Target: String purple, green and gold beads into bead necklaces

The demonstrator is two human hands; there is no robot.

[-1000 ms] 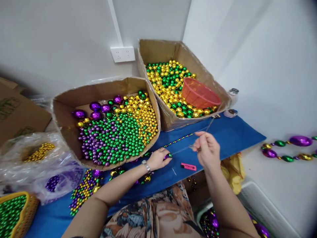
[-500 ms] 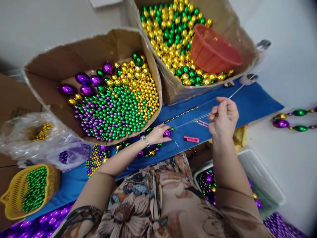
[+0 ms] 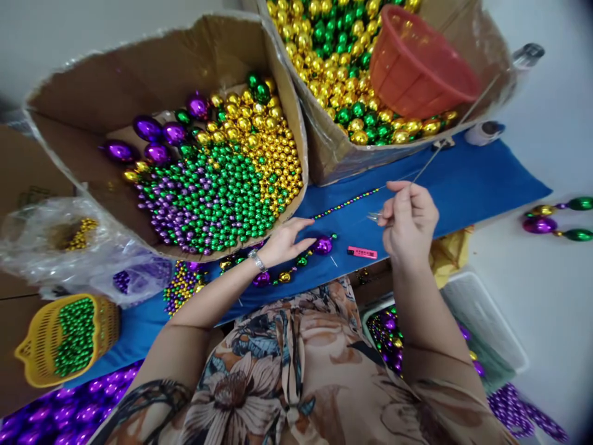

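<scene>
Left hand (image 3: pixel 285 242) spread, empty, fingertip at the lower end of the bead string (image 3: pixel 347 203), which runs toward two o'clock; right hand (image 3: pixel 409 224), by its upper end, grips a metal tool (image 3: pixel 374 216).

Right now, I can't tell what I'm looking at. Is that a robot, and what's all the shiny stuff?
No robot here: these are a person's own two bare hands. The camera is worn on the person's head, looking forward and down. On the blue surface lie a big purple bead and a pink thing like a lighter. Behind, a cardboard box holds shiny purple, green and gold beads. The left hand is open, its fingers close to a string of tiny beads. The right hand holds a small metal tool, and seems to pinch a thin thread too.
</scene>
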